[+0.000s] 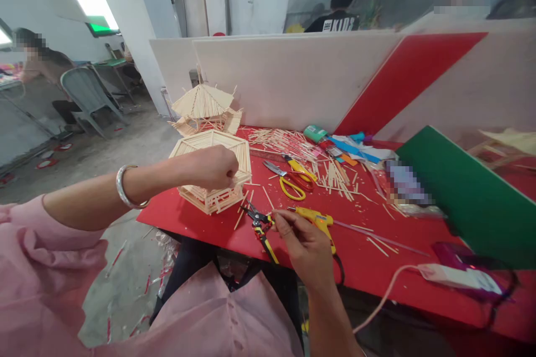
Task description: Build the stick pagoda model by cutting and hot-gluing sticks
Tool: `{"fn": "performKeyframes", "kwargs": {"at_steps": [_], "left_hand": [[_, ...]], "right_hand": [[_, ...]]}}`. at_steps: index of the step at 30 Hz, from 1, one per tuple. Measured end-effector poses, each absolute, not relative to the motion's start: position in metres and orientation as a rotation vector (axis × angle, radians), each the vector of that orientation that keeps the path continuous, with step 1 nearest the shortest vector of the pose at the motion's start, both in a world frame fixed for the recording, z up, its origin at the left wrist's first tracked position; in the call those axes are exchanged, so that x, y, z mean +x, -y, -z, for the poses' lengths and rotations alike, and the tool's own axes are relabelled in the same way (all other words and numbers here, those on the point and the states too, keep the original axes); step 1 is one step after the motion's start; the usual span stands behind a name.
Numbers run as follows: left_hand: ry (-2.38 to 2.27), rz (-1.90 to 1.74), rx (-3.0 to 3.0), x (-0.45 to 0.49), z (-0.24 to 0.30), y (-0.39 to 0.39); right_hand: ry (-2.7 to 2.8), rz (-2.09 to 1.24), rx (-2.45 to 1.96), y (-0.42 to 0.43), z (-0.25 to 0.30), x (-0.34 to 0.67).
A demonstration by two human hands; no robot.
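Observation:
My left hand [215, 167] is closed in a fist above the hexagonal model of thin wooden sticks [213, 201]. Its fingers are curled under, so anything inside them is hidden. My right hand [307, 240] is pinched, thumb against fingers, beside the yellow-and-black cutting pliers [262, 227]. Whatever sits in that pinch is too small to make out. The pliers lie on the red table with their jaws apart. Just beyond the right hand is a yellow glue gun [316, 218]. Behind the hexagonal model stands a pavilion-like roof of sticks [203, 100].
Scissors with red and yellow handles [293, 179] lie mid-table near loose sticks [278, 142]. A green board [473, 195] leans at the right. A white power strip [458, 278] with a cord lies at front right. A white partition [276, 83] borders the back; people sit beyond.

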State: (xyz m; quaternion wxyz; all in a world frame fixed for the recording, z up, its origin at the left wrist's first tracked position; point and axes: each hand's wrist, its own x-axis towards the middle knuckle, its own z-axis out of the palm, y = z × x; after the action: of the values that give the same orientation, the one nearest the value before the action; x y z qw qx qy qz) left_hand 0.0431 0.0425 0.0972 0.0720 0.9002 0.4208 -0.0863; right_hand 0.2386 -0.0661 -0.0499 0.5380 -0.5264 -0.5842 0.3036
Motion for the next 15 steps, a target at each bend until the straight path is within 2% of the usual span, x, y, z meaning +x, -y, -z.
{"fn": "performKeyframes", "kwargs": {"at_steps": [15], "left_hand": [[-1.267, 0.317, 2.725, 0.0499, -0.0968, -0.0394]], "right_hand": [[1.407, -0.817, -1.229, 0.0639, 0.0517, 0.2352]]}}
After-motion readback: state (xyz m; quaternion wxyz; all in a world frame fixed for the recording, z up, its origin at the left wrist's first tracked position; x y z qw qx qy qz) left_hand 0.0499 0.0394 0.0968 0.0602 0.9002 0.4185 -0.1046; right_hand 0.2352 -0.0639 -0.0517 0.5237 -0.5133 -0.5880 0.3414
